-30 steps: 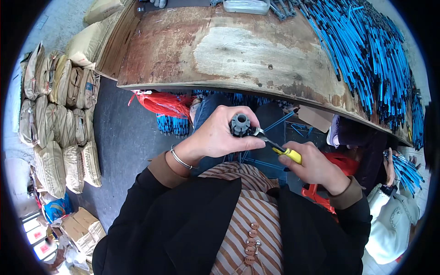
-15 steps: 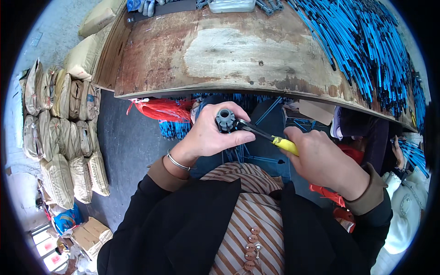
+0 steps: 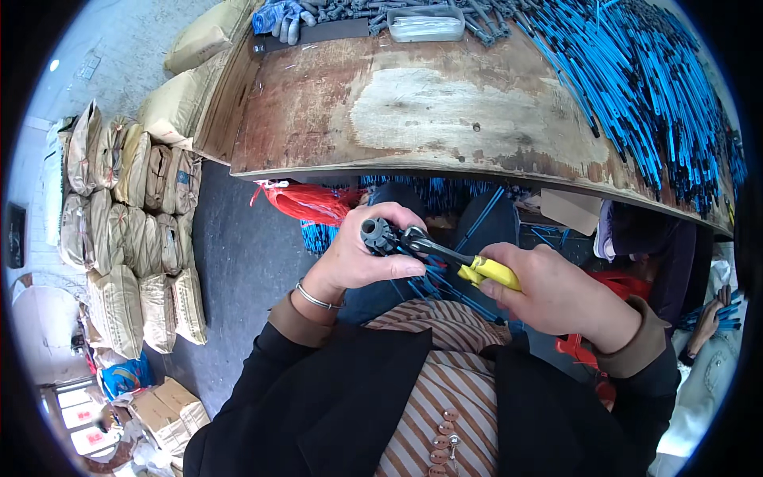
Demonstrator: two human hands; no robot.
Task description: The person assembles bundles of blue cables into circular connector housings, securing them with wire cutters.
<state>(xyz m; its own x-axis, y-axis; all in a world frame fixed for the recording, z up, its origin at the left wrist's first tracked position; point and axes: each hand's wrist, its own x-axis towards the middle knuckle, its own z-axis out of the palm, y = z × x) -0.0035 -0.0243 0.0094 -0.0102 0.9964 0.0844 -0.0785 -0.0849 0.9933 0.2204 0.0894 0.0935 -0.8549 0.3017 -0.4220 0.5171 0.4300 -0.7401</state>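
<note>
My left hand [image 3: 350,256] is closed around a grey plastic hub [image 3: 377,235], a round ribbed piece with a hole in its end and slots around its side. Yellow-handled pliers [image 3: 494,273] are in my right hand [image 3: 552,292], and their metal jaws reach the slotted side of the hub. The handles are spread a little apart. Exactly what the jaws touch is too small to tell. Blue strips with black ends lie below the hub, over my lap; whether they join the hub is hidden.
Beyond my hands stands a wooden table [image 3: 318,135] with many blue strips [image 3: 636,87], grey plastic parts [image 3: 485,24], a clear tray [image 3: 427,30] and blue gloves [image 3: 280,20]. Under it lies a red bundle [image 3: 306,203]. Sacks [image 3: 119,238] are stacked left. At right, another person's hand [image 3: 703,330] holds blue strips.
The hub has tilted, so its hole faces more to the left. The plier handles have opened apart. The view has shifted slightly, showing more of the table's far side.
</note>
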